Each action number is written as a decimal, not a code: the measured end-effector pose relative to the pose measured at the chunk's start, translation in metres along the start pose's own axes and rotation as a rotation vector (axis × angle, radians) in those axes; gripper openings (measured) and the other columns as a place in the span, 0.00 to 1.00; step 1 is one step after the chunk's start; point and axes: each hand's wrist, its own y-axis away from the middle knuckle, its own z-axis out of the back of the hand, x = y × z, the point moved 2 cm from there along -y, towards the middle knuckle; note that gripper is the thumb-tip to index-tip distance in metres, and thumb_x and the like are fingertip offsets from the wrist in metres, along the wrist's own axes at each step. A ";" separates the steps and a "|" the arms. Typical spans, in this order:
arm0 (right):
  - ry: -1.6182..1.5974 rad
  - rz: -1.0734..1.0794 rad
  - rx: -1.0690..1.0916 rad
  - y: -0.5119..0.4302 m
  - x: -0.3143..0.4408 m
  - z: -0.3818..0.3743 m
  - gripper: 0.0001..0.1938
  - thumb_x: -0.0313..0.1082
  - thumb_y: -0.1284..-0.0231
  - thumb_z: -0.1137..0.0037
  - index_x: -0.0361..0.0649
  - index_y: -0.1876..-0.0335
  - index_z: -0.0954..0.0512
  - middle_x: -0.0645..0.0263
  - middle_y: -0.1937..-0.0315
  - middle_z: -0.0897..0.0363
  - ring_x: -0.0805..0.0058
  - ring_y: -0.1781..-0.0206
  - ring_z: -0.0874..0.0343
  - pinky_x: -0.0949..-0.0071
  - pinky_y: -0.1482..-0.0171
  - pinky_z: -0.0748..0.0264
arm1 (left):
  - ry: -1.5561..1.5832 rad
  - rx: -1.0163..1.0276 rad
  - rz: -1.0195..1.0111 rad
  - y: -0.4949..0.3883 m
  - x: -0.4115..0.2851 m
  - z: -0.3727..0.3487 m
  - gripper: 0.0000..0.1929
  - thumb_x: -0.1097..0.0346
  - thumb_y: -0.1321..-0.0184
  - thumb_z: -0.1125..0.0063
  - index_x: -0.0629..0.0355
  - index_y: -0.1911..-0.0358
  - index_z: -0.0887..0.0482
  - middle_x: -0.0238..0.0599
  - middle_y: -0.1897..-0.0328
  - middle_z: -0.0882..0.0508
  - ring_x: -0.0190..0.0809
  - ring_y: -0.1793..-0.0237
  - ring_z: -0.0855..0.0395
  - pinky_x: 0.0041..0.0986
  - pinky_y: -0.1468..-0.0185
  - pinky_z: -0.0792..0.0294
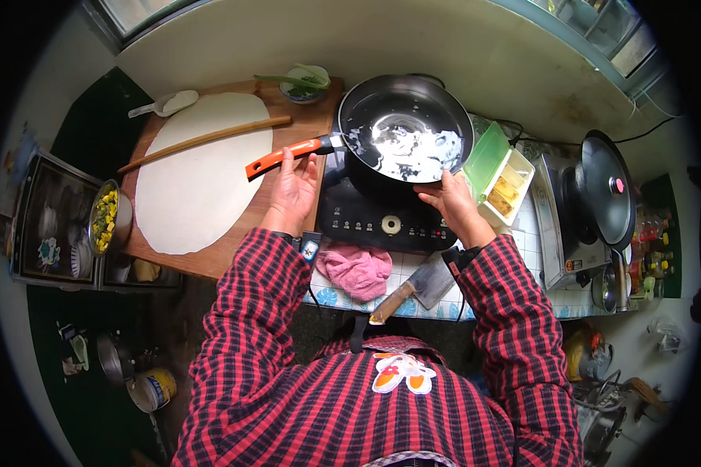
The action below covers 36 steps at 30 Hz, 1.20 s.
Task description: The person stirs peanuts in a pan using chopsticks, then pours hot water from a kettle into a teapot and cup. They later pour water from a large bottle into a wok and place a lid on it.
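Note:
A deep black frying pan is over a black induction cooker, its inside full of bright, rippled reflections as of clear liquid. My left hand is palm up at the pan's orange-and-black handle, the thumb against it. On the near right rim, my right hand grips with the thumb on the edge. The pan hides the cooker's heating area; a small red light glows on the control panel.
Left, a wooden board bears a rolled-out dough sheet, rolling pin and flour scoop. A cleaver and pink cloth lie at the front edge. Right are a seasoning box and lidded pan.

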 end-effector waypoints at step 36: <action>1.346 0.494 0.066 0.131 -0.076 0.058 0.03 0.25 0.45 0.53 0.37 0.66 0.33 0.55 0.28 0.40 0.50 0.66 0.20 0.55 0.64 0.23 | -1.610 0.452 -0.359 0.143 0.043 0.064 0.09 0.70 0.30 0.52 0.58 0.53 0.19 0.39 0.77 0.22 0.36 0.77 0.24 0.27 0.69 0.31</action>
